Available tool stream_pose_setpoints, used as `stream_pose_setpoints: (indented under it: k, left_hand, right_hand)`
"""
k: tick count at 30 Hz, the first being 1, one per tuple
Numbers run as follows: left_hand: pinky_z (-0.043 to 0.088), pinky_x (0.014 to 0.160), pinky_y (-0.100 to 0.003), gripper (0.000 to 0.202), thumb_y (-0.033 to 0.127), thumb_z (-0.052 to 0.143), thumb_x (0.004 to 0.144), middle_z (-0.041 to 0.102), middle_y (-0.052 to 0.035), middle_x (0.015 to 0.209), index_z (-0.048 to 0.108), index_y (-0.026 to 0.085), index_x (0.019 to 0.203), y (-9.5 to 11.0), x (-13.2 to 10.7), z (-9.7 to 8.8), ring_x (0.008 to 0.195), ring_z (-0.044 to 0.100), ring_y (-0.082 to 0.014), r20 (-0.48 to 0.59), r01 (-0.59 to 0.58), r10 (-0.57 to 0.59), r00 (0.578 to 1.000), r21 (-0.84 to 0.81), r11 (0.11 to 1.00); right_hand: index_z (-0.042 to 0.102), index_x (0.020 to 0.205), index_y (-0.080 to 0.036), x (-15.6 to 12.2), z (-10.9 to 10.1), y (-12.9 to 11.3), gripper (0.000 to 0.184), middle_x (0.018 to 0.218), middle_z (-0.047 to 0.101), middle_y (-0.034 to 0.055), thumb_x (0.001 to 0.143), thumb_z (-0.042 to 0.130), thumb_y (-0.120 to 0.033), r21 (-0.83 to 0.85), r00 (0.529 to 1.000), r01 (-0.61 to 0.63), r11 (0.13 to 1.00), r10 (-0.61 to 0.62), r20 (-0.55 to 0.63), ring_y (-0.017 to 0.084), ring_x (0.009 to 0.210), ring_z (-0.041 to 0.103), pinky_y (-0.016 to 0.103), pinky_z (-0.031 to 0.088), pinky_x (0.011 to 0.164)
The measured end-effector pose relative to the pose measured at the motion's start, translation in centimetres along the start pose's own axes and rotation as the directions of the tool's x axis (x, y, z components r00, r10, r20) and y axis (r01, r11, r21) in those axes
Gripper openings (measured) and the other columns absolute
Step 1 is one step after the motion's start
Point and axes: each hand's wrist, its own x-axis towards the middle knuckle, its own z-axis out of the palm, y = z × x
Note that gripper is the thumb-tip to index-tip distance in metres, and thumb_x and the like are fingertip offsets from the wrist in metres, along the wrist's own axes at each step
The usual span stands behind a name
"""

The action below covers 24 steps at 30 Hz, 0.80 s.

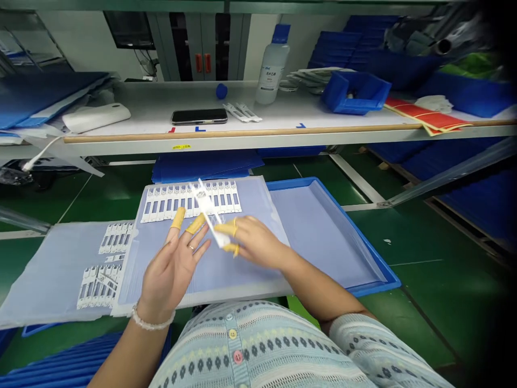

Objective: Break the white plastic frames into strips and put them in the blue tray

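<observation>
My right hand (252,238), with yellow finger cots on thumb and index finger, pinches the lower end of a white plastic frame piece (208,207). The piece tilts up to the left and is a little blurred. My left hand (173,264) is palm up just left of it, fingers spread, with yellow cots on two fingertips; it appears to hold nothing. Beyond the hands, a row of similar white pieces (161,203) with slots lies side by side on a translucent sheet (242,275). The held piece hides part of that row.
More white pieces (97,288) lie on a lower sheet at left. A blue tray (355,242) sits at right under the sheet. On the shelf are a phone (199,116), loose white pieces (242,112), a blue-capped bottle (271,70), a blue bin (355,94) and red paper strips (424,114).
</observation>
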Motion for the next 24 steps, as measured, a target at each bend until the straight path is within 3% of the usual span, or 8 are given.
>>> stream_pose_setpoints:
  k: [2, 4, 6, 7, 15, 20, 22, 24]
  left_hand:
    - [0.029, 0.113, -0.046, 0.057, 0.036, 0.046, 0.093, 0.047, -0.0045, 0.145, 0.025, 0.039, 0.147, -0.3, 0.1, -0.7, 0.137, 0.037, -0.0244, -0.047, 0.029, -0.026, 0.999, 0.045, 0.999]
    - [0.029, 0.113, -0.046, 0.059, 0.034, 0.049, 0.092, 0.050, -0.0057, 0.142, 0.026, 0.037, 0.147, -0.6, 0.1, -1.3, 0.136, 0.038, -0.0247, -0.099, 0.065, -0.058, 0.993, 0.066, 0.996]
    - [0.029, 0.113, -0.045, 0.061, 0.033, 0.051, 0.091, 0.053, -0.0063, 0.139, 0.026, 0.037, 0.147, -0.8, 0.1, -1.5, 0.135, 0.040, -0.0246, -0.149, 0.084, -0.072, 0.986, 0.071, 0.994]
    - [0.029, 0.112, -0.045, 0.061, 0.032, 0.051, 0.091, 0.053, -0.0061, 0.139, 0.026, 0.037, 0.147, -0.8, 0.1, -1.6, 0.134, 0.041, -0.0242, -0.171, 0.088, -0.075, 0.982, 0.072, 0.994]
    - [0.028, 0.113, -0.042, 0.063, 0.033, 0.052, 0.090, 0.053, -0.0036, 0.140, 0.025, 0.040, 0.146, -0.9, 0.1, -1.4, 0.135, 0.041, -0.0215, -0.215, 0.123, -0.100, 0.971, 0.092, 0.988]
    - [0.028, 0.113, -0.049, 0.068, 0.036, 0.055, 0.087, 0.054, -0.0078, 0.139, 0.025, 0.036, 0.147, -2.1, 1.1, -1.6, 0.131, 0.045, -0.0259, -0.229, 0.089, -0.053, 0.972, 0.154, 0.984]
    - [0.028, 0.113, -0.050, 0.068, 0.037, 0.056, 0.086, 0.056, -0.0089, 0.136, 0.026, 0.035, 0.147, -2.7, 1.6, -1.5, 0.130, 0.046, -0.0268, -0.235, 0.088, -0.049, 0.971, 0.158, 0.983]
    - [0.026, 0.114, -0.051, 0.065, 0.037, 0.056, 0.086, 0.058, -0.0085, 0.133, 0.030, 0.035, 0.146, -3.3, 2.1, -1.1, 0.130, 0.047, -0.0261, -0.226, 0.106, -0.068, 0.972, 0.158, 0.982]
  right_hand:
    - [0.058, 0.121, -0.016, 0.5, 0.8, 4.5, 0.037, 0.103, 0.060, 0.0083, 0.085, 0.065, -0.024, 0.135, 0.962, -0.271, 0.953, 0.271, 0.020, 0.016, 0.084, 0.056, 0.031, 0.045, 0.078]
    - [0.059, 0.120, -0.011, 0.7, 1.6, 8.7, 0.039, 0.105, 0.057, 0.0096, 0.082, 0.066, -0.016, 0.184, 0.850, -0.525, 0.831, 0.523, 0.063, 0.015, 0.083, 0.056, 0.031, 0.046, 0.080]
    - [0.059, 0.119, -0.009, 0.5, 2.3, 11.9, 0.040, 0.108, 0.055, 0.0110, 0.080, 0.066, -0.013, 0.181, 0.763, -0.646, 0.742, 0.637, 0.112, 0.017, 0.090, 0.056, 0.032, 0.046, 0.087]
    - [0.059, 0.119, -0.009, 0.4, 2.6, 12.8, 0.040, 0.109, 0.055, 0.0115, 0.080, 0.067, -0.012, 0.175, 0.742, -0.670, 0.721, 0.658, 0.128, 0.017, 0.093, 0.056, 0.033, 0.045, 0.091]
    - [0.063, 0.115, -0.010, -0.4, 3.3, 13.5, 0.038, 0.107, 0.055, 0.0096, 0.077, 0.069, -0.011, 0.178, 0.728, -0.686, 0.706, 0.659, 0.191, 0.017, 0.093, 0.057, 0.029, 0.044, 0.090]
    - [0.064, 0.116, -0.014, -0.1, 3.1, 13.7, 0.044, 0.101, 0.055, 0.0067, 0.074, 0.072, -0.015, 0.172, 0.717, -0.696, 0.698, 0.663, 0.214, 0.016, 0.084, 0.057, 0.029, 0.045, 0.086]
    - [0.063, 0.119, -0.016, -0.6, 2.7, 13.9, 0.048, 0.102, 0.055, 0.0069, 0.073, 0.074, -0.019, 0.180, 0.728, -0.686, 0.705, 0.660, 0.187, 0.017, 0.084, 0.057, 0.030, 0.046, 0.086]
    - [0.062, 0.121, -0.017, -2.4, 1.7, 14.2, 0.048, 0.103, 0.056, 0.0079, 0.075, 0.073, -0.025, 0.209, 0.753, -0.654, 0.727, 0.653, 0.081, 0.019, 0.088, 0.056, 0.032, 0.045, 0.088]
